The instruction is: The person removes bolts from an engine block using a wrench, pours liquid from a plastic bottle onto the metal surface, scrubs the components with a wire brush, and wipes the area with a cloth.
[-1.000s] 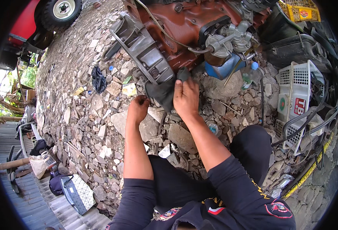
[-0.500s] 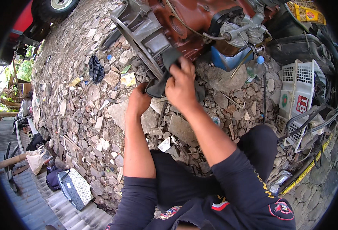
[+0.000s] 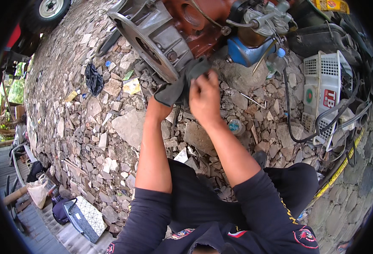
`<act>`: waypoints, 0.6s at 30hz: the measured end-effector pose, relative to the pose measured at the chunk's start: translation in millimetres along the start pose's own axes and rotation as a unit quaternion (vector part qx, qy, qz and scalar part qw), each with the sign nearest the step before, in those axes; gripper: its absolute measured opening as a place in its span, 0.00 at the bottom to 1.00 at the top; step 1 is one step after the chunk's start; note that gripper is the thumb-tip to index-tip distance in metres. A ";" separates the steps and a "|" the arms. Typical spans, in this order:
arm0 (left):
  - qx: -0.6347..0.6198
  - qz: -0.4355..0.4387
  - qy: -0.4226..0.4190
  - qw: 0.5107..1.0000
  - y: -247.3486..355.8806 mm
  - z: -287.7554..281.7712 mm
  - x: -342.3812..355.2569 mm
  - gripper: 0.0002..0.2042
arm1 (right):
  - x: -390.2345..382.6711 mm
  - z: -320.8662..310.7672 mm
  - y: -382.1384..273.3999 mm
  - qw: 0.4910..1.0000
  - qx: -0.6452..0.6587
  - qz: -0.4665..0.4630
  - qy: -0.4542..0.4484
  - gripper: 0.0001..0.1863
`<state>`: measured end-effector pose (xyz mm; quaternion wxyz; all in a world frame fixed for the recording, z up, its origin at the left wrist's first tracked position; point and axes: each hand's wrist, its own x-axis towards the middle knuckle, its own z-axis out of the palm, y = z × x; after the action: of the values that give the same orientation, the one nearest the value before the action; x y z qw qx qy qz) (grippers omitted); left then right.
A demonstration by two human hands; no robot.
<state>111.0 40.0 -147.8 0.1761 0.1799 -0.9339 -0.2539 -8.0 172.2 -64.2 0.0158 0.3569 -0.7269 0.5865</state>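
Observation:
A dark grey cloth [image 3: 171,92] stretches between my two hands, just below the grey metal housing [image 3: 148,46] at the end of a large engine. Closed and slightly blurred, my right hand [image 3: 205,95] grips the bunched part of the cloth against the housing's lower corner. My left hand [image 3: 158,109] is at the other end of it, with most of its fingers hidden under the fabric. To the right of the housing is the reddish-brown engine block [image 3: 197,31].
Broken stones and rubble cover the ground. A blue container [image 3: 241,54] stands under the engine's right side. Further right lie a white plastic crate [image 3: 322,89] and a black hose [image 3: 290,120]. A black plastic bag [image 3: 94,79] lies left of the engine, a vehicle wheel [image 3: 49,8] at upper left.
The cloth now drapes over my left fingers, which showed more before. My right hand has shifted slightly down and right. The whole view has moved, showing more of the housing's round opening.

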 end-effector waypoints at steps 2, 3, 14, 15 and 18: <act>-0.065 -0.109 -0.018 0.992 8.7 2.7 3.7 0.17 | 23.0 -2.8 6.2 0.996 -0.003 0.077 0.034 0.06; -0.058 -0.110 -0.024 0.992 6.8 1.9 7.9 0.16 | 32.6 5.3 5.5 0.997 0.016 0.057 0.049 0.09; -0.048 -0.075 0.008 0.996 26.1 -17.7 5.9 0.21 | 25.9 4.6 -1.1 0.998 0.027 0.000 -0.065 0.06; -0.051 -0.068 0.011 0.996 26.0 -16.8 11.1 0.21 | 31.2 -0.2 2.6 0.996 0.019 -0.009 -0.089 0.06; -0.063 -0.137 0.001 0.989 13.1 -15.0 8.1 0.19 | 46.2 -13.4 -19.9 0.977 -0.101 -0.014 -0.188 0.06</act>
<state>107.0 40.9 -126.7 0.1510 0.2951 -0.8825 -0.3337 -37.0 159.5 -22.9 -0.0770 0.4673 -0.7674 0.4323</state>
